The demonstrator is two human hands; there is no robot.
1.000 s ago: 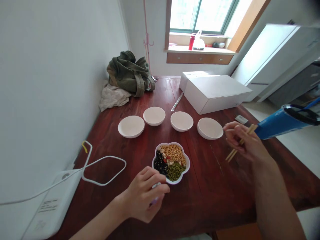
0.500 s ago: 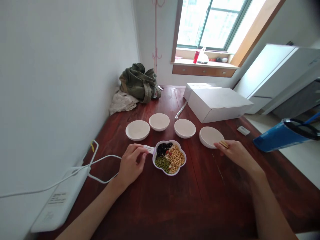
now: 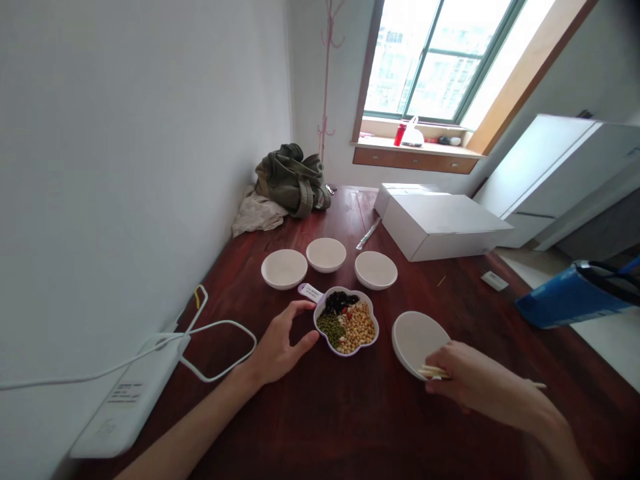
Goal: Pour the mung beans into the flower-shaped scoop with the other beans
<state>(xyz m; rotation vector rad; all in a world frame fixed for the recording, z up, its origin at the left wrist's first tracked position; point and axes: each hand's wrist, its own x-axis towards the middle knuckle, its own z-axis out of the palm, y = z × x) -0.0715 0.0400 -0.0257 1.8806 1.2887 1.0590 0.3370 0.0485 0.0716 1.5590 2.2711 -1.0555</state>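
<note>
A flower-shaped white dish (image 3: pixel 376 327) with a labelled handle holds black beans, green mung beans, yellow soybeans and a few red pieces. My left hand (image 3: pixel 280 343) is at its left side, thumb and index finger apart, fingertips at or very near the rim. In my right hand (image 3: pixel 470 380) are wooden chopsticks (image 3: pixel 434 372), held in closed fingers. The same hand is at the right rim of a white bowl (image 3: pixel 417 340), seeming to touch it. Three more white bowls stand beyond the dish: a left one (image 3: pixel 284 268), a middle one (image 3: pixel 326 255) and a right one (image 3: pixel 376 269).
A white box (image 3: pixel 445 223) lies at the back right, a green bag (image 3: pixel 290 180) at the back left. A power strip (image 3: pixel 135 393) with a looping white cable runs along the left wall. A blue tumbler (image 3: pixel 570 295) and a small white adapter (image 3: pixel 495 281) are on the right.
The rightmost bowl has come nearer to me along with my right hand and the chopsticks. My left hand has let go of the dish's handle and its fingers have spread. The view has shifted slightly.
</note>
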